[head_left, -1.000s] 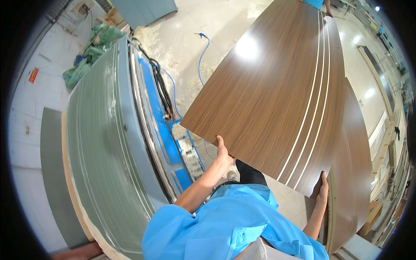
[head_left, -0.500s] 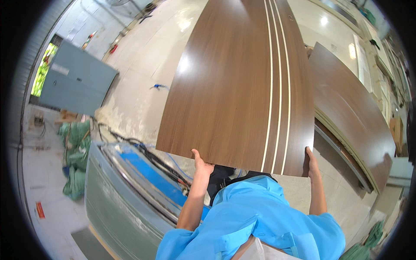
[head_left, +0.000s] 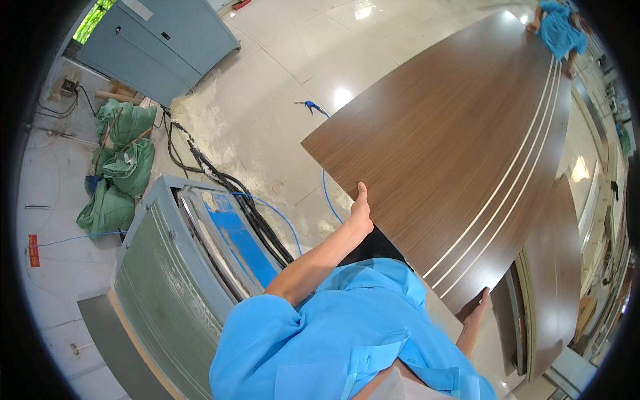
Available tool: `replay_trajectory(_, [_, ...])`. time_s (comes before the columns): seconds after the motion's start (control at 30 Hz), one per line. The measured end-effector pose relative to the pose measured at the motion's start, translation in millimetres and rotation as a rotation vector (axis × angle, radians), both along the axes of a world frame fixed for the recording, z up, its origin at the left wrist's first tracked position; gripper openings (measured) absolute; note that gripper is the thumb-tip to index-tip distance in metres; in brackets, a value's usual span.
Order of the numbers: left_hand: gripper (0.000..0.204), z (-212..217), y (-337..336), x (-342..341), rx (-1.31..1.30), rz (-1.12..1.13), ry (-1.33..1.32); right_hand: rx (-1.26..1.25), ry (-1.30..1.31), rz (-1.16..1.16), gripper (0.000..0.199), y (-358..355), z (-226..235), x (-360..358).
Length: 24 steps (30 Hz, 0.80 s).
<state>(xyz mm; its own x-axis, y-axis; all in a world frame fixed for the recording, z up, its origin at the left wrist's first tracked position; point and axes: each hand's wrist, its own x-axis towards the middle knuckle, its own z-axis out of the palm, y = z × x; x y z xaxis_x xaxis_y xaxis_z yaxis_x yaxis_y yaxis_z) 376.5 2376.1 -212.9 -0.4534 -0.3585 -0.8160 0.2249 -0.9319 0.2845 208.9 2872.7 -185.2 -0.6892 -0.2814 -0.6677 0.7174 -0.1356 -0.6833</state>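
A large brown wood-grain door panel (head_left: 440, 133) with three pale stripes stretches out in front of me. My left hand (head_left: 361, 212) grips its near left edge, thumb on top and fingers hidden underneath. At the near right corner my right hand (head_left: 476, 312) holds the panel's edge, its fingers also mostly out of sight below. At the far end, a co-worker (head_left: 559, 30) in blue has hands at the panel's edges. The panel is held above the floor.
To my right lies a stack of similar brown panels (head_left: 553, 267). On the left stand a grey-green machine (head_left: 177, 287) with a blue strip, black cables (head_left: 230, 190), green sacks (head_left: 127, 170) and a grey metal cabinet (head_left: 157, 50). A blue air gun (head_left: 311, 105) with a hose hangs beyond.
The panel has swung so its far end points to the right, and my view has turned left. The co-worker at the far end has come into view. Both my hands keep their hold.
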Motion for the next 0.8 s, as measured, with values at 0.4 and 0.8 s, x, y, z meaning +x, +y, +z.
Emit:
replay_trajectory(0.4, [0.077, -11.1, -358.2, 8.5, 0.055, -0.041, -0.016, 0.373, -0.063, -0.207, 0.089, -370.4, -10.2, 90.1])
replay_trajectory(0.8, [0.072, -89.0, -602.5, 13.8, -0.042, -0.36, -0.09, 0.544, 0.146, -0.343, 0.083, -608.0, 6.3, 156.7])
